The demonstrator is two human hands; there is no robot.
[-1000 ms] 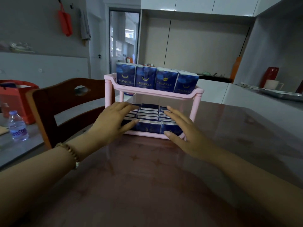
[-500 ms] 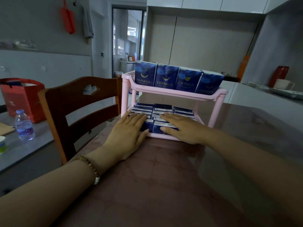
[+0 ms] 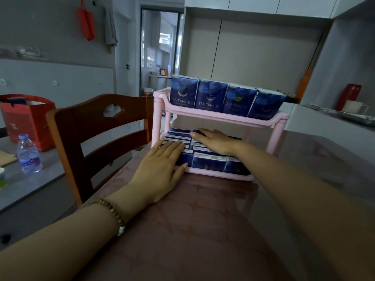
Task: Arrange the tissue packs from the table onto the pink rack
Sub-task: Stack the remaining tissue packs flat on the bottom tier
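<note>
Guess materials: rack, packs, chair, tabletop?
Rack: likely moulded plastic, uniform matte pink, rounded tube legs.
Packs: probably thin printed film wrap, soft bulging sides, slight sheen.
Chair: looks like varnished wood, reddish-brown with visible gloss.
Tabletop: glossy, reflective; glass or clear cover over a patterned surface, cannot tell which.

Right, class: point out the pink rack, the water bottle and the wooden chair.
pink rack (image 3: 227, 118): head view, front rail of its top shelf.
water bottle (image 3: 28, 155): head view, middle of its clear body.
wooden chair (image 3: 85, 116): head view, top panel of the backrest.
</note>
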